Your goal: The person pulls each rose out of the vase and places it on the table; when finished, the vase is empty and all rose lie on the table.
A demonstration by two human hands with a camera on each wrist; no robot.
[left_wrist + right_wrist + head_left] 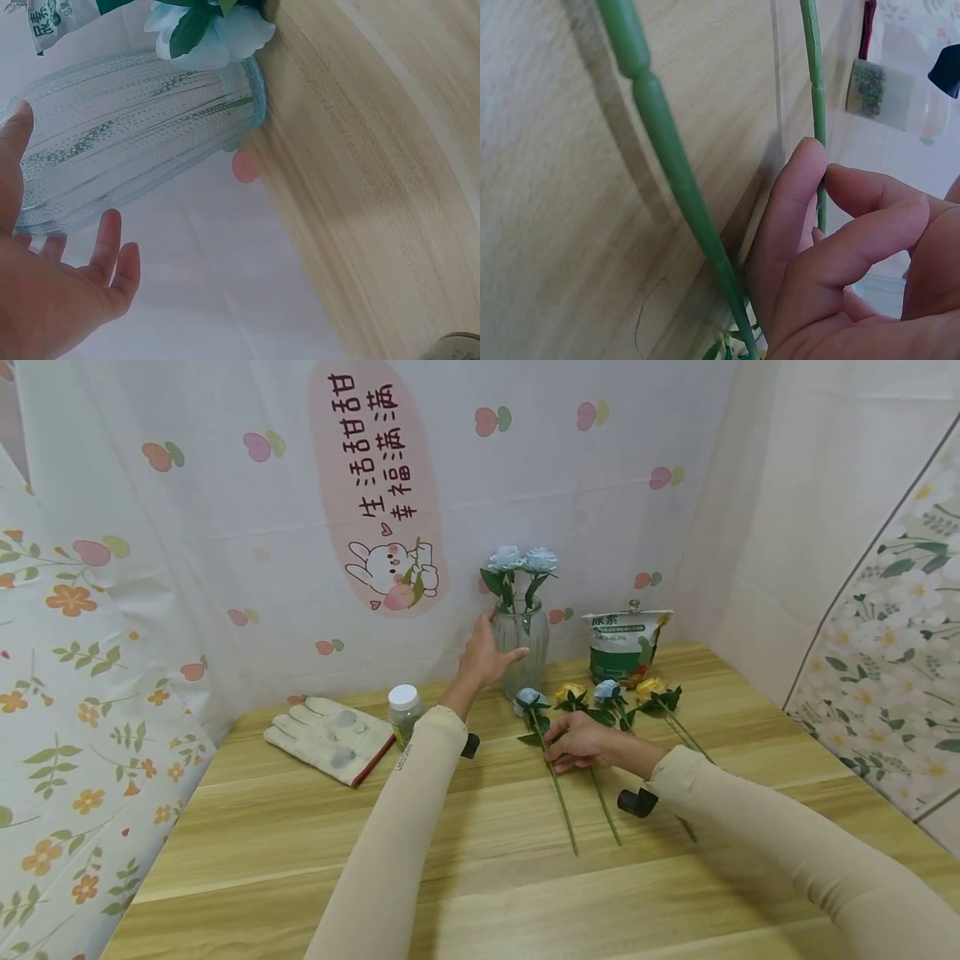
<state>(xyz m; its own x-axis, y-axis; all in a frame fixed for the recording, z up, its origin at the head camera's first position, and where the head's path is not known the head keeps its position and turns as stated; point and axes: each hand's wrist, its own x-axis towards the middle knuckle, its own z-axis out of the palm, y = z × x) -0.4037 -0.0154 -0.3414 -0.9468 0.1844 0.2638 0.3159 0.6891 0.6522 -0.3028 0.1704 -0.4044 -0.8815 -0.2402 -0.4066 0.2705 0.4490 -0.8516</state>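
A ribbed clear glass vase [517, 652] stands near the table's back, two light blue artificial roses [523, 560] upright in it. My left hand [483, 656] is at the vase's left side, thumb across its front and fingers loosely spread along its edge. In the left wrist view, some fingertips of the left hand [67, 285] lie right at the glass. My right hand [585, 742] pinches the green stem [815, 90] of the leftmost blue rose [531, 697] between thumb and index finger. Beside it lie a yellow rose [572, 692], another blue rose [609, 691] and a second yellow rose [652, 687].
A pale work glove [330, 735] with a red cuff lies on the left of the wooden table [300, 877]. A small jar [405, 710] with a white lid stands beside it. Behind the roses is a green and white bag [626, 647]. Printed cloth hangs behind.
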